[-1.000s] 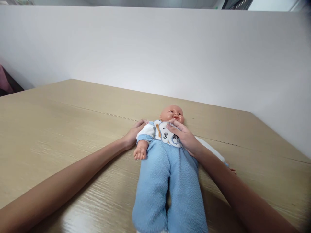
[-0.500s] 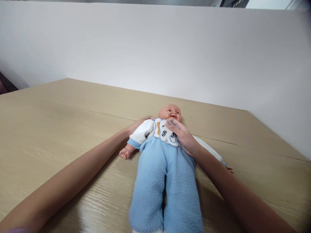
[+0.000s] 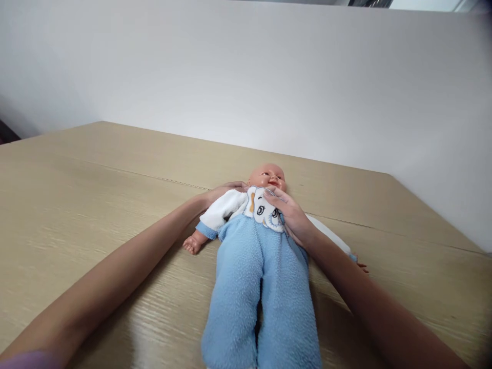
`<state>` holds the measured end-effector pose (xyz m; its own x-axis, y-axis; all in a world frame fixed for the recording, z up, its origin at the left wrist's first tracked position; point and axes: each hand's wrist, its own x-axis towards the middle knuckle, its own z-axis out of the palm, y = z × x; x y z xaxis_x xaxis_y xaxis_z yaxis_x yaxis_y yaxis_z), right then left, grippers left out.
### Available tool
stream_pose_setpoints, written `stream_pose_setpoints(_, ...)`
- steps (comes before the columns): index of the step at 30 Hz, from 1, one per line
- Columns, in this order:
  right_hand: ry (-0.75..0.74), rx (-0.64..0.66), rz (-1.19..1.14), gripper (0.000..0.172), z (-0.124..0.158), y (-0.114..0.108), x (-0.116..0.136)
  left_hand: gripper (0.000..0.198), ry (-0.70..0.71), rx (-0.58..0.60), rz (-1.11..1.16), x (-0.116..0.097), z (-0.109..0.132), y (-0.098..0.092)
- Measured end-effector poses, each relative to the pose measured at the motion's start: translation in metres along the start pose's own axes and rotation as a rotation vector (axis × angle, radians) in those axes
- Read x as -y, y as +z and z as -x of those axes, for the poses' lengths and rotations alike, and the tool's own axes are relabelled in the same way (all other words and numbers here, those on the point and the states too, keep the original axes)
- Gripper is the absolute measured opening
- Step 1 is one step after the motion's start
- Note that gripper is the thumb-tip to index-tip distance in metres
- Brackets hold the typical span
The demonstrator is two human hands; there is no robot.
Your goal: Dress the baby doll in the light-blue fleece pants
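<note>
A bald baby doll (image 3: pixel 267 176) lies on its back with its head away from me. It wears light blue fleece overalls (image 3: pixel 238 287) with a white bib (image 3: pixel 259 205) showing an embroidered cartoon face, over white sleeves with blue cuffs. My left hand (image 3: pixel 226 190) curls behind the doll's shoulder at the left, by the neck; its fingertips are mostly hidden. Over the right side of the bib, my right hand (image 3: pixel 290 212) has its fingers bent at the bib's top edge, just under the chin. The right forearm covers part of the doll's other arm.
The doll lies on a wide light wood table (image 3: pixel 115 205) with a thin seam running across it. A plain white wall (image 3: pixel 230 77) rises behind the far edge. Something dark (image 3: pixel 7 133) shows beyond the table at the far left.
The doll's arm at the left has swung slightly outward and lower. My left hand has moved a little closer to the neck; the right hand stays on the bib. The view has tilted slightly down.
</note>
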<state>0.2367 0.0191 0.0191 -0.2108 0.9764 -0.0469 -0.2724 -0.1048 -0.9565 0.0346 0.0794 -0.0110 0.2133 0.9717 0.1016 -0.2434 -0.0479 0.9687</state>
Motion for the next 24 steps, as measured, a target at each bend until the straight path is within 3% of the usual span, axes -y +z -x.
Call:
stream_pose_setpoints(3, 0.003, -0.032, -0.043, 0.037, 0.0, 0.003, 0.002, 0.034, -0.153, 0.189, -0.168, -0.025, -0.007, -0.016)
stream_pose_setpoints(5, -0.001, -0.085, -0.038, 0.042, 0.0, 0.006, 0.003, 0.044, -0.246, 0.335, -0.418, -0.045, -0.011, -0.029)
stream_pose_setpoints(8, -0.018, -0.145, 0.012, 0.046, 0.0, 0.009, 0.006, 0.06, -0.267, 0.484, -0.755, -0.066, -0.008, -0.041)
stream_pose_setpoints(10, -0.028, -0.154, 0.08, 0.046, 0.001, 0.009, 0.009, 0.067, -0.267, 0.552, -0.831, -0.07, -0.004, -0.044)
stream_pose_setpoints(14, 0.009, -0.143, 0.356, 0.041, 0.003, -0.002, 0.02, 0.072, -0.272, 0.624, -0.832, -0.065, -0.004, -0.046)
stream_pose_setpoints(19, -0.094, -0.097, 0.859, 0.031, 0.005, -0.034, 0.038, 0.064, -0.16, 0.698, -0.872, -0.058, -0.011, -0.05)
stream_pose_setpoints(24, -0.077, -0.105, 1.004, 0.039, 0.028, -0.06, 0.038, 0.055, -0.066, 0.687, -0.934, -0.062, -0.011, -0.049)
